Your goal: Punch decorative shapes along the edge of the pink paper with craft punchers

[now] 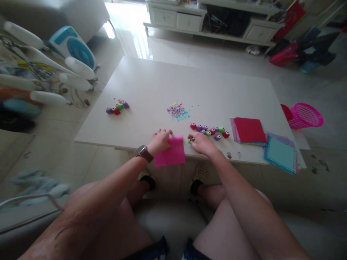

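A wide white bench (162, 86) stands on a pale tiled floor (217, 54), with a white cabinet (176, 18) along the far wall and a pink basket (305, 115) on the floor at the bench's right end. Near the bench's middle lies a scatter of small paper bits (177, 111). A row of little coloured punches (210, 130) sits just right of it, and a smaller cluster of punches (117, 107) lies well apart to the left. A stack of red paper (249, 130) and a blue-topped stack (281, 153) lie at the right.

At the near edge, the left hand (161, 141) lies on a pink sheet (172, 152), its grip flat and released, pressing the sheet's left part. The sheet overhangs the bench edge. The right hand (202, 142), just beside the sheet's right edge, has its grip pinched on a small green punch (190, 140).
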Motion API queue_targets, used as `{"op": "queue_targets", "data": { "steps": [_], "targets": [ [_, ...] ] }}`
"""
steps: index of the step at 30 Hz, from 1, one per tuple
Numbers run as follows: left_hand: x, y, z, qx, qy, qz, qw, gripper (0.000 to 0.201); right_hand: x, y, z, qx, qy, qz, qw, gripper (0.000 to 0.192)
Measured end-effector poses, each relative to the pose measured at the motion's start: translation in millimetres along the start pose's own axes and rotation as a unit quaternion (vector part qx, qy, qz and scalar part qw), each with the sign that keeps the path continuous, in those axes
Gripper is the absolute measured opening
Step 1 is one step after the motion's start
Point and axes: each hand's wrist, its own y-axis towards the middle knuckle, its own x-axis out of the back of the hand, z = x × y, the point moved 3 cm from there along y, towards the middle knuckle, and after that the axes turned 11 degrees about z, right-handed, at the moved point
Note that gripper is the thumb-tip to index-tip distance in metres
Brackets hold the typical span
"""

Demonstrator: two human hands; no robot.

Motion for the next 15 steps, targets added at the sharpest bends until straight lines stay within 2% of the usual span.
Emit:
{"op": "queue_targets", "data": {
  "steps": [8, 15],
  "targets": [
    [-2.6, -1.4, -5.1, -0.044, -0.03, -0.027, 0.998, 0.063, -3.2, 6.5, -2.4, 0.015, 0.004, -0.03, 0.999, 0.025],
    [-3.9, -5.0, -12.1, -0.069, -0.012, -0.014, 0.997, 0.055, -4.6, 7.1, -0.8, 0.007, 0.007, -0.064, 0.998, 0.024]
  ]
}}
